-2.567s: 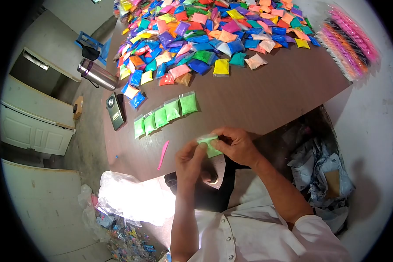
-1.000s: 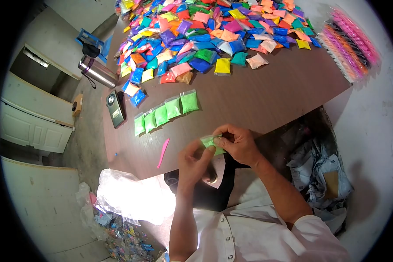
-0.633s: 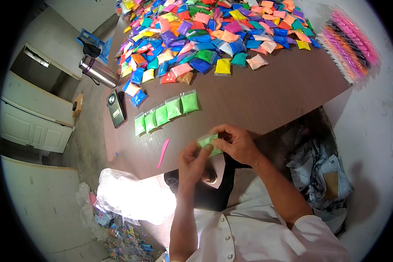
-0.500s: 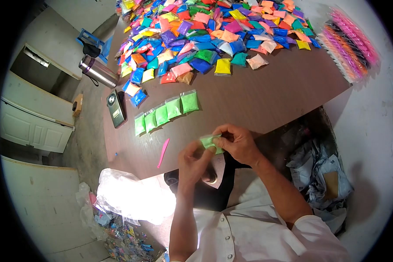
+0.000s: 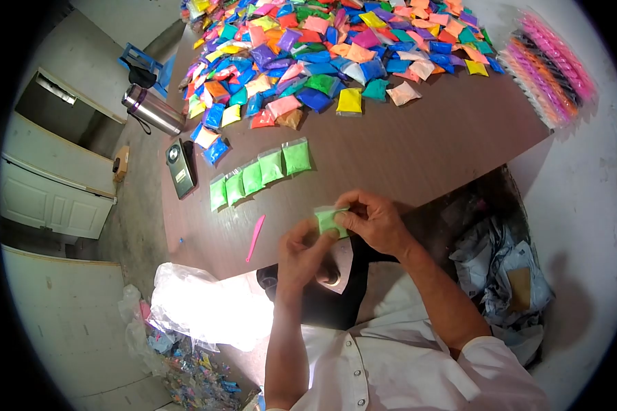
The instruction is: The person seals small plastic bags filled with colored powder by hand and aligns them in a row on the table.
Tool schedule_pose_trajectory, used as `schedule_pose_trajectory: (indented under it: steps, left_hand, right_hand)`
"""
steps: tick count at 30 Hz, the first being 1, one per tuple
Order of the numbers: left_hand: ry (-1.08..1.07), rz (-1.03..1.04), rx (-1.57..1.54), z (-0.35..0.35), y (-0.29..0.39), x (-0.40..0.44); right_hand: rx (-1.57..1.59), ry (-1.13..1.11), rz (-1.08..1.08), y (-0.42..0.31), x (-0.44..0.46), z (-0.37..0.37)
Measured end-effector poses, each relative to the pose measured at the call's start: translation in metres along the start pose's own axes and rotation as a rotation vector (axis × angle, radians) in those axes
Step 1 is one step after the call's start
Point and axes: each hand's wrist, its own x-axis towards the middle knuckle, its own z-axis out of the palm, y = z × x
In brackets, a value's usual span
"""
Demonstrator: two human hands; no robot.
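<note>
A small clear packet of light green material (image 5: 328, 218) is held between both my hands near the table's front edge. My left hand (image 5: 301, 250) pinches its lower left part, thumb on top. At its upper right edge, my right hand (image 5: 373, 222) grips with thumb and fingers closed. Several similar green packets (image 5: 252, 177) lie in a slanted row on the table beyond my hands. To the left of my left hand rests a pink plastic knife-shaped tool (image 5: 256, 238).
A big heap of colourful packets (image 5: 308, 61) covers the back of the brown table (image 5: 404, 144). A phone (image 5: 180, 171) and a steel flask (image 5: 152, 109) stand along the left edge. Bundled pink and orange packs (image 5: 548, 72) are at right. A white plastic bag (image 5: 206, 305) bulges at lower left.
The green packet has turned slightly flatter toward the camera, showing more of its face. Both hands keep their pinch in nearly the same place.
</note>
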Motion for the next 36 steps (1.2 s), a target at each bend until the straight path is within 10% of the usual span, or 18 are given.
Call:
schedule_pose_trajectory:
  steps: [36]
  left_hand:
    - [0.045, 0.110, 0.008, 0.005, -0.006, 0.007]
  right_hand:
    - [-0.022, 0.035, -0.033, 0.011, 0.013, 0.001]
